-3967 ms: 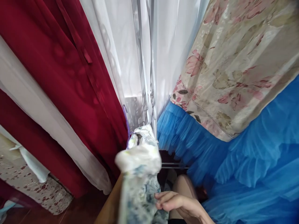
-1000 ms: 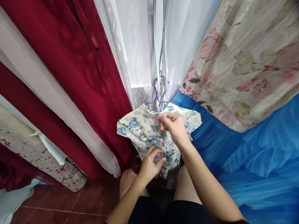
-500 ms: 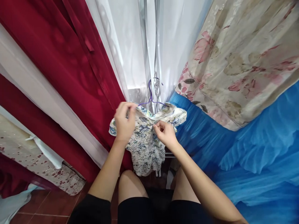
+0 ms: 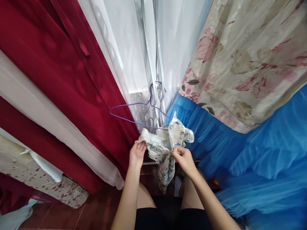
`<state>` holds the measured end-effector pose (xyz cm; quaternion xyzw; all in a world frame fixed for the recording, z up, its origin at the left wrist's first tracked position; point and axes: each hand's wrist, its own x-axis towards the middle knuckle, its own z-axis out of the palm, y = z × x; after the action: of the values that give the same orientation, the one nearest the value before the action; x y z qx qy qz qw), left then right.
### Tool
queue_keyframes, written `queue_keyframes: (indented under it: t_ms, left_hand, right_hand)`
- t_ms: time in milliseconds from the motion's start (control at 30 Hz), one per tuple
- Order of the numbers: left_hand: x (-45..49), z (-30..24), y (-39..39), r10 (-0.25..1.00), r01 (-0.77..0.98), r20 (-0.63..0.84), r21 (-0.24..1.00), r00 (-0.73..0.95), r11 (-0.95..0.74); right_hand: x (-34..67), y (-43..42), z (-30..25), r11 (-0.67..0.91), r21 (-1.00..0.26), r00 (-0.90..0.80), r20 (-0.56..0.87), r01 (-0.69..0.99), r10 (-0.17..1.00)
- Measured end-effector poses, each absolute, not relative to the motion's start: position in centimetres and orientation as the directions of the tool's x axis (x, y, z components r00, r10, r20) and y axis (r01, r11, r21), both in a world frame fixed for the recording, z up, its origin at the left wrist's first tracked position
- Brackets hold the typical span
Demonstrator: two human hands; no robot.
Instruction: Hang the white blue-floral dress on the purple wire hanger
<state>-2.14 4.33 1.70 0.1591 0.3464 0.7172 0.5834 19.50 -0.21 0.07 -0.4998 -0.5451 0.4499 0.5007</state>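
A small floral garment, white with blue flowers, hangs bunched below a purple wire hanger. The hanger's left side is bare; the garment's right shoulder still clings near the hanger's right tip. My left hand is closed on the garment's left edge. My right hand pinches the cloth near its middle. The hanger's hook sits on a metal rack among white sheer fabric.
Red and white dresses hang at the left. A blue tulle skirt and a cream floral fabric fill the right. Dark red floor tiles lie below. My knees in black shorts are at the bottom.
The garment has slid down off the hanger's left side, leaving the purple wire exposed. Both hands dropped lower with the cloth.
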Motion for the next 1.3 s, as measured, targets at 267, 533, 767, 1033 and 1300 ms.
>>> queue_keyframes:
  t_ms: [267,533,767,1033,1300]
  left_hand:
    - [5.3,6.0,-2.6,0.948,-0.201,0.231,0.961,0.218,-0.188]
    - [5.0,2.2,-2.8,0.851,0.040,0.054,0.995,0.522,-0.088]
    - [4.2,-0.3,-3.7,0.899,0.444,-0.056,0.882,0.435,-0.160]
    - [2.9,4.1,-1.4,0.879,0.343,0.422,0.810,0.223,-0.476]
    - [-6.0,4.7,0.0,0.954,0.443,0.032,0.881,0.298,-0.167]
  right_hand:
    - [21.2,-3.4,0.0,0.217,-0.969,-0.318,0.169,0.121,0.933]
    - [23.7,-4.4,4.5,-0.006,-1.000,-0.416,-0.008,0.007,0.909]
    - [33.5,1.5,8.7,0.240,-0.955,-0.160,0.213,0.174,0.964]
    - [29.2,12.3,13.1,0.302,-0.953,-0.200,0.294,0.008,0.935]
    - [28.2,11.5,13.9,0.183,-0.983,-0.429,0.172,-0.017,0.887]
